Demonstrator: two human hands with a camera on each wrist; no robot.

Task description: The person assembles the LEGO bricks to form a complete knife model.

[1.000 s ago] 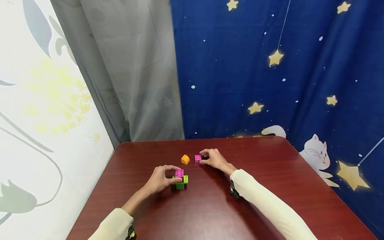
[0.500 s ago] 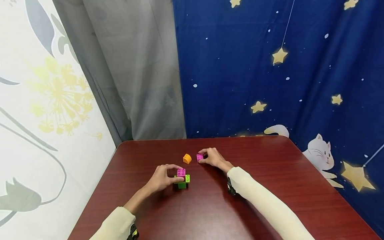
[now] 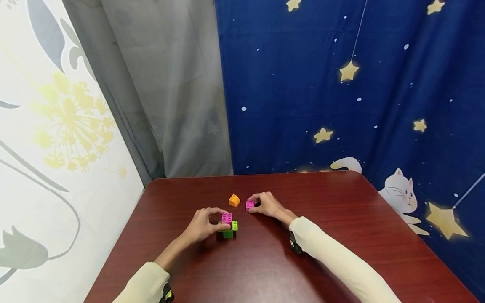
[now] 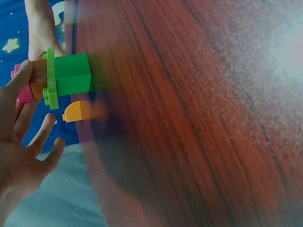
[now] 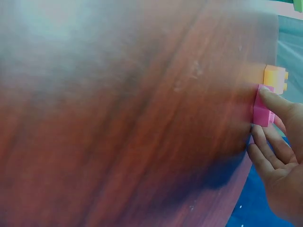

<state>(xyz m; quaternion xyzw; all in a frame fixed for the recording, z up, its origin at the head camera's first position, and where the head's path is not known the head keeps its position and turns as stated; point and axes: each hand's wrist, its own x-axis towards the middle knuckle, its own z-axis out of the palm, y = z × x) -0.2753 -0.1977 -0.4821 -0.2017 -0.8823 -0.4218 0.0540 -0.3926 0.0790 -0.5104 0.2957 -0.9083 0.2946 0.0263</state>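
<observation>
Left hand (image 3: 201, 226), lower centre of the frame and left of the middle, is holding the upper part of a small stack: thumb on the near side, another finger on the far side, clamped on it. In the left wrist view the other fingers are hanging apart, off the blocks. The stack is showing a top pink block (image 3: 227, 217), an orange-brown block (image 4: 39, 78), a lime plate (image 3: 235, 226) and a green block (image 3: 228, 235) at the base, looking upright on the table (image 3: 242, 269).

Orange curved block (image 3: 234, 201) is lying just above the stack in the frame, apart from both hands.

Loose pink block (image 3: 249, 205) is sitting right of it, near but not touching in the head view. Right hand (image 3: 267, 204) is pinching it, thumb on one side and a finger on the other; can't tell if it's clear of the table.

Judging by this, the step is picking up the loose pink block while the left hand is steadying the stack. Next move is probably calling for a secure pinch, a lift, then studs lining up over the stack, with the left grip staying firm.
</observation>
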